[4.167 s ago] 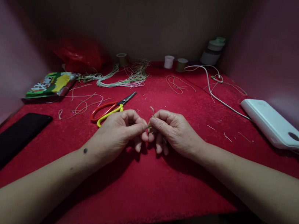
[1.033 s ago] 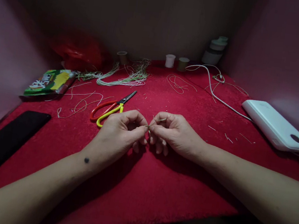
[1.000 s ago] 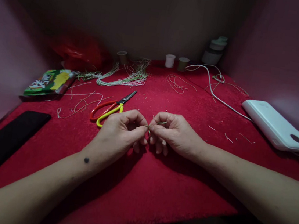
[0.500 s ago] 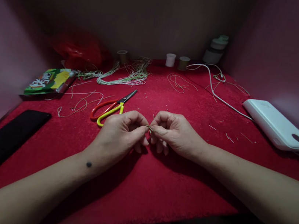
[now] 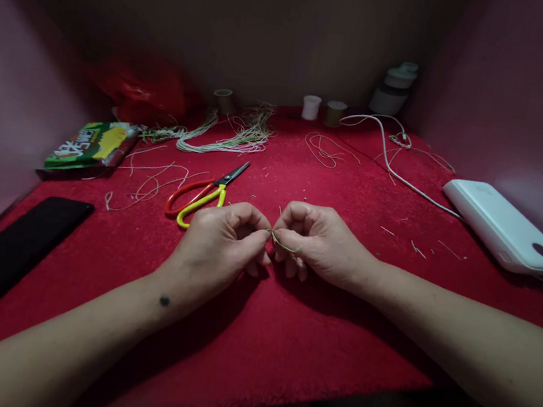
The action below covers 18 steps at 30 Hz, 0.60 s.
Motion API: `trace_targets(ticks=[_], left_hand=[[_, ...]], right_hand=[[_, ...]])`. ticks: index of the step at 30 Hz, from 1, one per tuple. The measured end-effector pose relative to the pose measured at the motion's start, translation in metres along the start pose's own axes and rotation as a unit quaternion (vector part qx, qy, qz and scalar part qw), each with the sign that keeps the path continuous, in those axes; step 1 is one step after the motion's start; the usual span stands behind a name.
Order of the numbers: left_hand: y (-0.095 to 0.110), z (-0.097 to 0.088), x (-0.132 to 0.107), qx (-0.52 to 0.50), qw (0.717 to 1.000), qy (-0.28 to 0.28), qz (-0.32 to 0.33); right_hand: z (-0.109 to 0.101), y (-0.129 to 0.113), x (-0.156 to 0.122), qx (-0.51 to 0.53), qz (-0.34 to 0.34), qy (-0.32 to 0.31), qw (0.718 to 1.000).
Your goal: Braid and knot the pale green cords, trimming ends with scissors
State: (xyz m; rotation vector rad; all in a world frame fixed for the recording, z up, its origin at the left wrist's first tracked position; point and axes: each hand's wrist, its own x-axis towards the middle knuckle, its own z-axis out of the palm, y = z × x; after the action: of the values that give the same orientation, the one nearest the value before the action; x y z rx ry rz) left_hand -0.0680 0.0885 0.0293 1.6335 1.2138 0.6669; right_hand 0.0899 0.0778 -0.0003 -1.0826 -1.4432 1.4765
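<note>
Red cloth [image 5: 302,342] throughout, strewn with thread scraps [image 5: 414,248]. Left hand [image 5: 223,240]: thumb and forefinger pinched together on a thin green cord [image 5: 283,246]. Right hand [image 5: 319,244]: likewise pinched on the cord, fingertips just beside the left's. Cord: above the cloth, between the two hands, a length curving along the right thumb. Scissors [image 5: 216,192], red and yellow handles: just beyond the left hand. Farther back: pale thread bundle [image 5: 229,148], three spools [image 5: 310,108]. Right side: white power bank [image 5: 510,227]. Left side: green snack packet [image 5: 90,146].
</note>
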Motion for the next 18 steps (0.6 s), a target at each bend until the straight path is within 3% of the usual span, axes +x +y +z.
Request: trace_targets(ticks=[8, 18], left_hand=[[0.0021, -0.0039, 0.0027, -0.068, 0.996, -0.054, -0.036], [0.0023, -0.0033, 0.0027, -0.041, 0.998, -0.024, -0.04]], right_hand=[[-0.0034, -0.0007, 0.0015, 0.027, 0.016, -0.005, 0.999], [-0.0041, -0.0032, 0.001, 0.034, 0.026, -0.001, 0.999]])
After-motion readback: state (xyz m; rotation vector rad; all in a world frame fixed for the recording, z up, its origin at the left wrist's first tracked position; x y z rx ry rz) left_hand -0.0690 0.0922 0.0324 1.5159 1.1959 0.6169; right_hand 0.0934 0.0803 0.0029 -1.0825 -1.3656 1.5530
